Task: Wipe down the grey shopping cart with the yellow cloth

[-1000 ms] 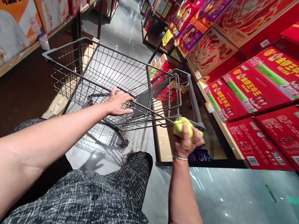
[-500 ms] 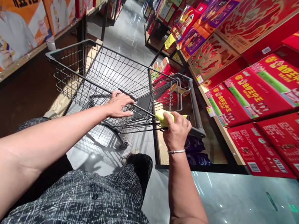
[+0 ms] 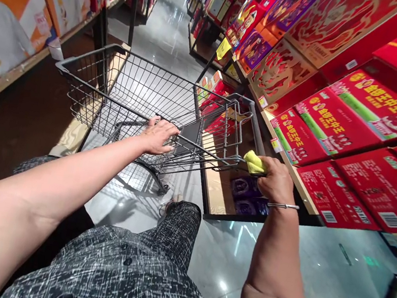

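Note:
A grey wire shopping cart stands sideways in front of me, its handle toward the right. My left hand is closed over the near top rim of the basket, around the middle of its length. In my right hand a yellow cloth is bunched, pressed at the near corner where the handle meets the rim. The fingers wrap over the cloth and hide part of that corner. Inside the basket, only bare wire shows.
Red gift boxes are stacked on a wooden shelf close on the right, with purple packages below. Orange boxes line the left shelf. A shiny tiled aisle runs ahead between shelves.
My right hand has slid the yellow cloth rightward along the cart's near rim to the handle corner. My left hand keeps its place on the rim. The view has shifted slightly.

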A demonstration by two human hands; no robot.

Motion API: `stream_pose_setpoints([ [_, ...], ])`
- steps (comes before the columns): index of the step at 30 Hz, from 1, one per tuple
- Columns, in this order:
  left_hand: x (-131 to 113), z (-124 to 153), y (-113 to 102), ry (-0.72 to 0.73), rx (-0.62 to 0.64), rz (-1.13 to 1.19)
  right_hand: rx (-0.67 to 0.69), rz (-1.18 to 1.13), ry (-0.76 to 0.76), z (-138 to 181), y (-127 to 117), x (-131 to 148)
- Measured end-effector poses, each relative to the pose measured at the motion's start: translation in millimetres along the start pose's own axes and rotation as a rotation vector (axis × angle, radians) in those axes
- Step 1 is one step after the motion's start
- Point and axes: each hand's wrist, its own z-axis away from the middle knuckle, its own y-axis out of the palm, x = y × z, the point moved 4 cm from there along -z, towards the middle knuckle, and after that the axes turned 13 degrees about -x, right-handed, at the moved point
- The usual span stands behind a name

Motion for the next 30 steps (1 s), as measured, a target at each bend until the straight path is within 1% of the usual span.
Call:
stream_pose_setpoints([
  [3,2,-4,-1,-0.022,0.034,-0.072,0.019,0.007,-0.014,1,-3,8],
  [7,12,-8,-2,-0.084,0.044,-0.106,-0.025,0.008,-0.019,9,-11,27],
  [12,39,-9,-16,-0.224,0.034,-0.118,-0.087,-0.102,-0.11,22,-23,66],
  [14,41,-8,-24,-0.281,0.052,-0.111,-0.094,-0.141,-0.16,27,-29,85],
  [16,31,-6,-29,-0.249,0.082,-0.067,-0.103,-0.181,-0.202,33,-36,104],
  [19,-2,-1,-33,-0.082,0.103,0.097,-0.123,-0.278,-0.26,39,-46,130],
  [21,-24,4,-35,0.009,0.098,0.226,-0.117,-0.367,-0.298,40,-53,144],
  [23,-36,10,-38,0.045,0.068,0.321,-0.086,-0.474,-0.335,38,-58,153],
  [25,-37,14,-43,0.038,0.03,0.38,-0.033,-0.612,-0.379,33,-61,156],
  [27,-30,18,-48,0.024,0.01,0.41,0.032,-0.778,-0.435,25,-61,154],
  [29,-20,20,-53,0.013,0.011,0.422,0.091,-0.916,-0.484,14,-55,147],
  [30,-15,21,-56,0.005,0.013,0.426,0.108,-0.946,-0.49,6,-49,141],
])
